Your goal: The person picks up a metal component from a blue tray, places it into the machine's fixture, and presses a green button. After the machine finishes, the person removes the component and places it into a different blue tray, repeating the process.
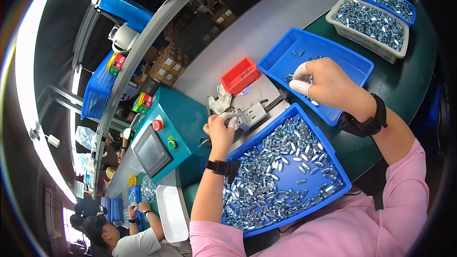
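Observation:
My left hand [221, 134], with white covers on its fingertips, is closed at the side of a metal fixture [253, 114]. Whatever its fingers pinch there is too small to make out. Over a blue tray [328, 45] on the right, my right hand [331, 84] has its covered thumb and forefinger curled together. Small metal parts lie around those fingertips, and I cannot make out what is between them. Closer to me, a larger blue tray [339, 173] holds a great many shiny, elongated metal parts [259, 185].
Beyond the fixture are a red bin [236, 82] and a white glove [220, 100]. On the left stands a green machine with a screen [151, 152] and a red button [157, 124]. A white basket [402, 47] of parts sits far right. A co-worker [138, 240] works at lower left.

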`<state>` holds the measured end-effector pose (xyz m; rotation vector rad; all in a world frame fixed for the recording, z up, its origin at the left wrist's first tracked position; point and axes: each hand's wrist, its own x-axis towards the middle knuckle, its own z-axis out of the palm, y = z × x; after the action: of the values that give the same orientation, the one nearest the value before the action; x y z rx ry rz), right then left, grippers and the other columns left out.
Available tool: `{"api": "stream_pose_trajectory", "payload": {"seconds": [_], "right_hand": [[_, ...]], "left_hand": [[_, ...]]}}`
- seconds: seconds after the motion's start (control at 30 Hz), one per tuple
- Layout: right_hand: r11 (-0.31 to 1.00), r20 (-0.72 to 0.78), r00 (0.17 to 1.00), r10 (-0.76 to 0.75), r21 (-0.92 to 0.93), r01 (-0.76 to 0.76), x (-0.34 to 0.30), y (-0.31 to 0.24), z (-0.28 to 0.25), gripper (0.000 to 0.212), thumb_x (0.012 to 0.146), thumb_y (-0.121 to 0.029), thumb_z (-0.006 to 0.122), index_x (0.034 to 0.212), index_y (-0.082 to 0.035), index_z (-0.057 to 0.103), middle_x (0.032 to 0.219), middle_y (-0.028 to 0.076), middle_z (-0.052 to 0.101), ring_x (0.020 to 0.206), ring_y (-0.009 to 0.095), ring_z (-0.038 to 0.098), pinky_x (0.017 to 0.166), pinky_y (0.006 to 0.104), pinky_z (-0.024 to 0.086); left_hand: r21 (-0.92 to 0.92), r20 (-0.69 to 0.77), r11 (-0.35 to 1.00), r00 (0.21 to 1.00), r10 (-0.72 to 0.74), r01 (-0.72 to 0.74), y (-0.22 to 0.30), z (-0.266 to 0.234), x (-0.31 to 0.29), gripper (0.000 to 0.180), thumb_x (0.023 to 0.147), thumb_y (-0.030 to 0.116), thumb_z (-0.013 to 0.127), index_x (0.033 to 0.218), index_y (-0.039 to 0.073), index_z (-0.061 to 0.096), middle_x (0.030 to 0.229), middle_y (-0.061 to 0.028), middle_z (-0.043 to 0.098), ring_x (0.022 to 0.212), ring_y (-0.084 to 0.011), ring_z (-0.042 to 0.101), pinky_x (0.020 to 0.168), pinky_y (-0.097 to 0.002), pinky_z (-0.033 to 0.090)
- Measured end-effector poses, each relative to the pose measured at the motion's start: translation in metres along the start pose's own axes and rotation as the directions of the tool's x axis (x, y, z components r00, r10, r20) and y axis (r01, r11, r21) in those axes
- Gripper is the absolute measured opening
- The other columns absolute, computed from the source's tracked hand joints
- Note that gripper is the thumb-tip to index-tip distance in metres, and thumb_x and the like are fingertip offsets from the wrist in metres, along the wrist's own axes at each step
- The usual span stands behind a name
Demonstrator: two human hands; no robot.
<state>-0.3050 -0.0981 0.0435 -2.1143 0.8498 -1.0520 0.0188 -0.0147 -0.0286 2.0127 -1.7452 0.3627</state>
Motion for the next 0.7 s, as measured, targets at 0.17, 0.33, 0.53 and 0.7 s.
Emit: {"api": "stream_pose_trajectory", "payload": {"seconds": [0.17,0.33,0.53,0.7], "right_hand": [[0.995,0.07,0.994,0.079,0.048,-0.083,0.011,-0.009,-0.008,0.026,0.083,-0.02,0.065,0.085,0.005,0.066,0.071,0.011,0.065,0.058,0.015,0.058,0.055,0.0276,0.046],[0.981,0.092,0.995,0.045,0.184,-0.062,0.028,-0.046,-0.021,0.026,0.085,-0.022,0.064,0.086,0.004,0.066,0.072,0.007,0.065,0.051,0.008,0.054,0.048,0.0229,0.042],[0.96,0.076,0.997,-0.004,0.281,-0.018,0.044,-0.074,-0.044,0.026,0.085,-0.025,0.064,0.087,0.002,0.066,0.076,0.006,0.066,0.05,0.007,0.052,0.045,0.0214,0.038],[0.868,0.14,0.99,0.019,0.49,-0.086,0.063,-0.112,-0.05,0.024,0.086,-0.024,0.063,0.089,-0.001,0.067,0.08,0.007,0.066,0.05,0.007,0.053,0.045,0.0188,0.038]], "left_hand": [[0.163,0.175,0.981,0.981,0.081,-0.11,0.005,-0.01,0.012,0.017,0.079,0.023,0.069,0.092,0.013,0.071,0.083,-0.0054,0.065,0.095,-0.0223,0.055,0.09,-0.0389,0.03],[0.122,0.244,0.992,0.97,0.009,-0.04,-0.003,-0.013,0.018,0.019,0.079,0.023,0.069,0.093,0.01,0.069,0.08,-0.0071,0.067,0.081,-0.0213,0.06,0.086,-0.0359,0.035],[-0.143,0.457,0.965,0.879,-0.134,0.222,-0.006,-0.023,0.038,0.015,0.081,0.019,0.068,0.09,0.007,0.066,0.07,-0.0054,0.066,0.058,-0.0152,0.06,0.061,-0.0286,0.042],[-0.41,0.615,0.825,0.786,-0.064,0.388,-0.028,-0.023,0.048,0.01,0.077,0.011,0.07,0.085,0.006,0.065,0.073,-0.0025,0.065,0.064,-0.0118,0.06,0.057,-0.0259,0.045]]}}
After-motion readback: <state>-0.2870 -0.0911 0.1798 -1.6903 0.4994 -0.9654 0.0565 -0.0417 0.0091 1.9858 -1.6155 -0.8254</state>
